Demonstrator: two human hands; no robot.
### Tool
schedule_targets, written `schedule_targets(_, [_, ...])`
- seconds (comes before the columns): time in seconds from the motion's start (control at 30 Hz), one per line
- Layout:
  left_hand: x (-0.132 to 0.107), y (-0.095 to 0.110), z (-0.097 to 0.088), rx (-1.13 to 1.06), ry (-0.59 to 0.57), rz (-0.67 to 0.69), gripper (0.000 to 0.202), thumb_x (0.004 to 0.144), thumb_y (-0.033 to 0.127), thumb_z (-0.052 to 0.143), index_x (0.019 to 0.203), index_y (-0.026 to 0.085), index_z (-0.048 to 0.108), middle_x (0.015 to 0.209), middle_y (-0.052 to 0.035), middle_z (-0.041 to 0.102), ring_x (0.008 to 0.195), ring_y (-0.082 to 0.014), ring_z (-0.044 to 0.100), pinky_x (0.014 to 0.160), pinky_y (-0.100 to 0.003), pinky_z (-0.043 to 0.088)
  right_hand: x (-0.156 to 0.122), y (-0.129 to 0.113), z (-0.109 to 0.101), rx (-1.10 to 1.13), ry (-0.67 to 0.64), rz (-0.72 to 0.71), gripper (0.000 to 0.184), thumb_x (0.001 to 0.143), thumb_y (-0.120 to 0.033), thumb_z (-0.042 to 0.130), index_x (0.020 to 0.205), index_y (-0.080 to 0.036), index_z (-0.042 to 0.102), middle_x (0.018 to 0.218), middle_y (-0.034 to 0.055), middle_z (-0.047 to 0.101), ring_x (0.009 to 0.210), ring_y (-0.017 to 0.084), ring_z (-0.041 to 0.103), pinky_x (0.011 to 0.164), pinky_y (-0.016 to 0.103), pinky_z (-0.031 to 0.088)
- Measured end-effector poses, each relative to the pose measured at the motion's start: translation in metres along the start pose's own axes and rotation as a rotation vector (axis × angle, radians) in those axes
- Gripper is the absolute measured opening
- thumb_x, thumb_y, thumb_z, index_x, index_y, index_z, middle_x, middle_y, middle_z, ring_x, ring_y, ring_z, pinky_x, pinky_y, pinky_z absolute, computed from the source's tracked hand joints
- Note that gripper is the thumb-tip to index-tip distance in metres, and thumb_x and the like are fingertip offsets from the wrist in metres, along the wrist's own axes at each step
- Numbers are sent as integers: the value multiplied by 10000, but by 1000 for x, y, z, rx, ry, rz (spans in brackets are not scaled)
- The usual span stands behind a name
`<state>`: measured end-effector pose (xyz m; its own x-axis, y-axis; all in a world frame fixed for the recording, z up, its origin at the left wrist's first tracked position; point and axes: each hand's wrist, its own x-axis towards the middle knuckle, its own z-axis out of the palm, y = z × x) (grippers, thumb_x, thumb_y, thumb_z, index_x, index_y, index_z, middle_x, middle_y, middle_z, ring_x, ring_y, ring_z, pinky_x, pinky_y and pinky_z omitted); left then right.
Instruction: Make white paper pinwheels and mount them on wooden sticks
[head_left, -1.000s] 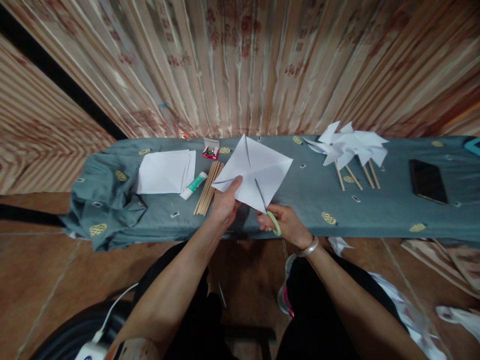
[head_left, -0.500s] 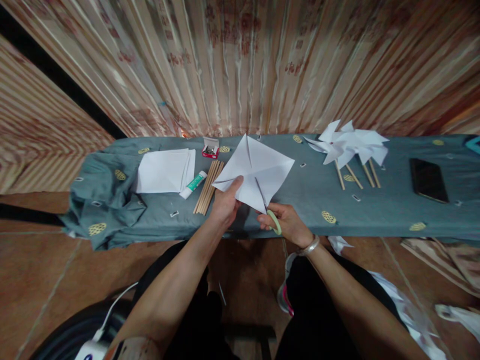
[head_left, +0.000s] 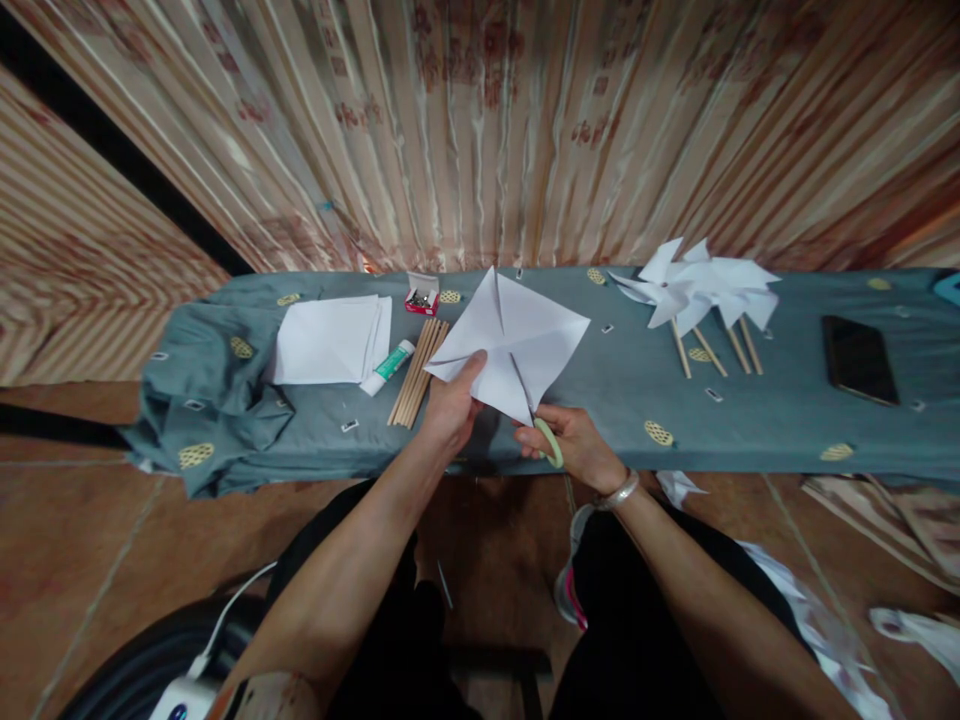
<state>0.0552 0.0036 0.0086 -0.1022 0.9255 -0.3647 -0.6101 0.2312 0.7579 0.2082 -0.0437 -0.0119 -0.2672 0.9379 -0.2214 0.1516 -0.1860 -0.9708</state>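
Note:
A white square sheet of paper (head_left: 540, 320) is held over the near edge of the cloth-covered table. My left hand (head_left: 454, 400) pinches its lower left side, thumb on top and fingers underneath. One slit runs in from the far corner. My right hand (head_left: 574, 440) grips scissors (head_left: 553, 445) by their pale green handles. A dark blade lies over the paper at the near corner, pointing toward the middle. Left of the paper lie a bundle of wooden sticks (head_left: 418, 372), a glue stick (head_left: 387, 368) and an open small red box (head_left: 422, 295) of metal pins.
A stack of white paper (head_left: 328, 340) rests at the left of the table (head_left: 600, 430). Several paper pinwheels (head_left: 709, 285) on sticks lie at the right, near a black phone (head_left: 859, 360). A curtain (head_left: 480, 130) hangs behind; paper scraps (head_left: 817, 620) are on the floor.

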Motion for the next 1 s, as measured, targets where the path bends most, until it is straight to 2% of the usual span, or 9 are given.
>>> schedule_targets(0.2, [0, 0, -1, -8, -23, -1, 380, 754, 164, 730, 1123, 161, 640, 1094, -94, 725, 951, -215, 700, 818, -318, 576, 0, -1, 0, -26, 4, -7, 451, 644, -613, 749, 631, -186, 608, 542, -10, 607, 497, 104, 534, 476, 223, 411])
schedule_targets(0.43, [0, 0, 0, -15, -18, 9, 388, 758, 154, 722, 1135, 153, 630, 1101, -97, 723, 924, -203, 702, 808, -311, 574, 2, 0, 2, 3, 32, 10, 461, 614, -600, 778, 604, -181, 586, 529, -14, 607, 477, 93, 512, 463, 219, 395])
schedule_targets(0.7, [3, 5, -3, -9, -21, 48, 482, 714, 179, 778, 1174, 184, 630, 1070, -84, 739, 985, -231, 700, 827, -330, 579, -5, -5, 0, 61, -81, 87, 461, 586, -571, 812, 744, -172, 643, 615, 1, 661, 556, 112, 598, 517, 213, 468])
schedule_targets(0.8, [7, 14, -8, -13, 0, 59, 394, 754, 154, 735, 1134, 213, 655, 1027, -58, 751, 974, -226, 707, 817, -340, 589, -11, -7, -7, 66, -137, 134, 480, 591, -565, 815, 826, -172, 670, 646, -2, 673, 570, 107, 607, 534, 214, 482])
schedule_targets(0.9, [12, 24, -12, -36, 60, 74, 309, 772, 100, 692, 1067, 190, 675, 992, -55, 755, 956, -210, 712, 825, -325, 586, -17, -8, -24, 50, -201, 171, 488, 601, -590, 800, 811, -166, 678, 639, -1, 667, 550, 95, 583, 512, 209, 465])
schedule_targets(1.0, [13, 26, -17, -26, 100, 77, 253, 758, 82, 686, 997, 162, 689, 964, -66, 755, 935, -202, 713, 838, -307, 576, -19, -9, -45, 14, -153, 159, 522, 613, -624, 779, 810, -149, 690, 601, 13, 656, 507, 87, 539, 468, 204, 413])
